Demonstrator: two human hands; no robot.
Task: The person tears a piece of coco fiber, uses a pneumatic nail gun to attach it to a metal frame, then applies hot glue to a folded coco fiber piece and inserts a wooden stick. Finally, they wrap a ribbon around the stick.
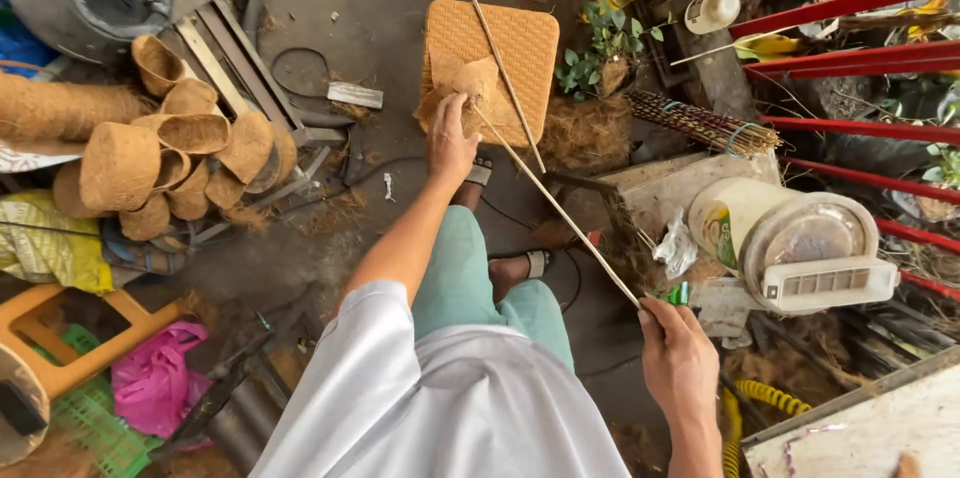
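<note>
My left hand (450, 143) pressed a coir piece (462, 90) onto the woven stool (520, 48) while my right hand (678, 358), fingers closed, gripped a thin stick (555, 203) aimed at it.

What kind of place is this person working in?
Probably a small workshop where plant pots are made from coconut fibre: a pile of fibre pots, loose husk on the floor, and the left hand on a fibre piece.

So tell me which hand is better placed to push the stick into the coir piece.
Probably the right hand: it grips the near end of the thin stick, whose far tip meets the coir piece. The left hand already presses that piece on the woven stool, steadying it.
</note>
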